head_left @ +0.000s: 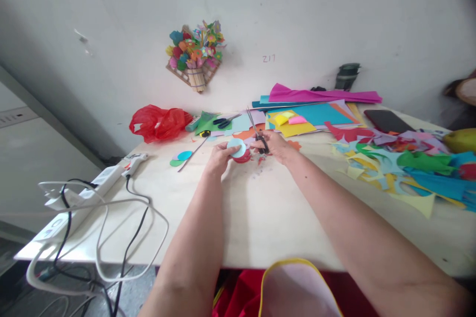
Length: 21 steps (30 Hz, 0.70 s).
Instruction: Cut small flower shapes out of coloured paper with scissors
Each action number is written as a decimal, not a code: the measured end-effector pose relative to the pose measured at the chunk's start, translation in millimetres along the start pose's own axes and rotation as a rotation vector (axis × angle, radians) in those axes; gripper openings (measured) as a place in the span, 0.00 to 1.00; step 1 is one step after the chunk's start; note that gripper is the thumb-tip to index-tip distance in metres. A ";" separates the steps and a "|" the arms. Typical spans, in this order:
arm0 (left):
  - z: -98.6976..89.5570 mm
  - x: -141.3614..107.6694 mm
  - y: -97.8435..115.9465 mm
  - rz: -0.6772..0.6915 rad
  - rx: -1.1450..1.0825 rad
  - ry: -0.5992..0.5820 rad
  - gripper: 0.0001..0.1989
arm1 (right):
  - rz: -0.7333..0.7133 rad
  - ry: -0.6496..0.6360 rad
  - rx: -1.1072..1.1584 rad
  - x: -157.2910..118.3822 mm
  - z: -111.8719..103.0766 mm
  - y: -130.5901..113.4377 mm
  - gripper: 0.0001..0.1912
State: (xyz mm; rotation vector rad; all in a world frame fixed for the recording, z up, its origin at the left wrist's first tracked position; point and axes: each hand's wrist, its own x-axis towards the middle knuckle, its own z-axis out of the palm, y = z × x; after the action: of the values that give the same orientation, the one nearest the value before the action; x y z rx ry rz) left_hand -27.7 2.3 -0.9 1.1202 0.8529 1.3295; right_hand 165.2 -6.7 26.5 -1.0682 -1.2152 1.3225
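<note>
Between the thumb and fingers of my left hand (220, 157) is a light blue paper circle (238, 147), held above the table. My right hand (274, 145) has its fingers through the dark handles of a pair of scissors (253, 121), whose blades point up and away from me. The fingertips of the right hand come near the circle's right edge. Below the hands lies a red round piece (242, 158), partly covered, with small paper scraps beside it. Left of my hands, blue and green paper circles (184, 155) rest on the table.
A red plastic bag (158, 124) and a second pair of scissors (225, 122) lie at the back. Coloured paper sheets (323, 115) and a phone-like dark slab (389, 121) are back right. Paper offcuts (401, 163) spread at right. A power strip (85, 195) with looping cables occupies the left edge.
</note>
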 end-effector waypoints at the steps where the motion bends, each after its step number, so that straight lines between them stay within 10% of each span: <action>1: 1.3 -0.5 0.0 -0.003 0.019 -0.019 0.16 | -0.007 0.005 0.005 0.6 0.2 0.4 0.18; 21: 10.1 -3.0 -4.3 -0.091 0.122 -0.133 0.16 | -0.036 -0.047 -0.022 -4.5 7.5 -5.3 0.17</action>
State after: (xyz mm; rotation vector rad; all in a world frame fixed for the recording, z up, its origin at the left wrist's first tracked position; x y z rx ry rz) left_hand -17.1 -1.5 -2.5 1.2357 0.8861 1.1274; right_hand 158.8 -12.1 32.4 -1.0317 -1.2810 1.3159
